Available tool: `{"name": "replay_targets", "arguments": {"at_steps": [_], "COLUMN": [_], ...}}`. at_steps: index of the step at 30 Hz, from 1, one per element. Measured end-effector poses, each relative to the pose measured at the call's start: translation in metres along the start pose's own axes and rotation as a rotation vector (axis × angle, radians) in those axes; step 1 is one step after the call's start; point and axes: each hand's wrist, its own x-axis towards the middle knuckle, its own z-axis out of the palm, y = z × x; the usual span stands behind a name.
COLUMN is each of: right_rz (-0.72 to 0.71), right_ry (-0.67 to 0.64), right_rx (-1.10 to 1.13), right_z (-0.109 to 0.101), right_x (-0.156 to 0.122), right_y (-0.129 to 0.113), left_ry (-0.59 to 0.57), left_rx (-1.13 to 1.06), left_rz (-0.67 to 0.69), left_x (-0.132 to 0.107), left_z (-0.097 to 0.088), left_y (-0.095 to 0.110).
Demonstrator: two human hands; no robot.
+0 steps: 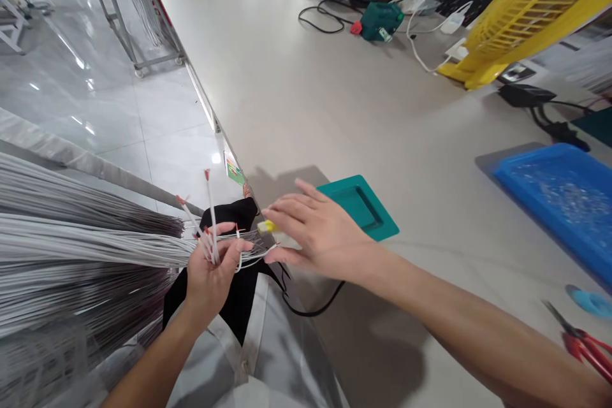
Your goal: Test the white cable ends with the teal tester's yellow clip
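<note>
My left hand (213,268) is closed round a few thin white wires (209,217) with red tips, held upright just off the table's near-left edge. A thick bundle of grey-white wires (81,248) stretches out to the left of it. My right hand (313,233) reaches across toward the left hand, fingers stretched out and slightly spread, thumb near the wire ends. A small yellow piece (266,226) shows at its fingertips; whether the fingers touch it is unclear. A teal tray (363,207) lies just behind the right hand.
The beige table (335,95) bears a blue tray (564,204) at right, red-handled scissors (583,344), a light blue tape roll (593,301), a yellow basket (530,13), a green tool (380,20) and cables at the back. A black cable (310,306) hangs by the near edge.
</note>
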Motion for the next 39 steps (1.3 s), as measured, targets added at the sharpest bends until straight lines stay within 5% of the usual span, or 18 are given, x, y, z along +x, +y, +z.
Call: {"name": "replay_targets", "arguments": {"at_steps": [3, 8, 17, 23, 28, 31, 33, 37, 39], "right_rz": [0.074, 0.323, 0.684, 0.714, 0.538, 0.253, 0.142, 0.224, 0.2], "right_ry": [0.183, 0.156, 0.33, 0.492, 0.544, 0.371, 0.086, -0.612, -0.726], "right_rx": [0.189, 0.782, 1.628, 1.538, 1.007, 0.648, 0.444, 0.051, 0.091], "right_z": [0.007, 0.027, 0.043, 0.018, 0.009, 0.02, 0.04, 0.088, 0.1], "right_x": [-0.001, 0.013, 0.028, 0.022, 0.009, 0.006, 0.004, -0.001, -0.003], "right_y": [-0.024, -0.053, -0.055, -0.038, -0.048, -0.064, -0.075, -0.096, -0.102], "left_ry": [-0.03, -0.132, -0.16, -0.129, -0.035, 0.099, 0.158, 0.217, 0.208], "left_rx": [-0.084, -0.247, -0.135, -0.081, 0.009, -0.129, -0.225, -0.283, -0.28], "left_rz": [-0.026, -0.084, -0.09, -0.139, -0.08, -0.008, 0.037, 0.114, 0.121], "left_x": [-0.002, -0.007, -0.012, -0.011, -0.008, -0.005, -0.004, -0.006, -0.009], "left_z": [-0.009, -0.021, -0.03, -0.024, -0.019, -0.023, -0.028, -0.038, -0.04], "left_y": [0.001, 0.0, -0.002, -0.006, -0.006, -0.006, -0.005, 0.0, 0.001]}}
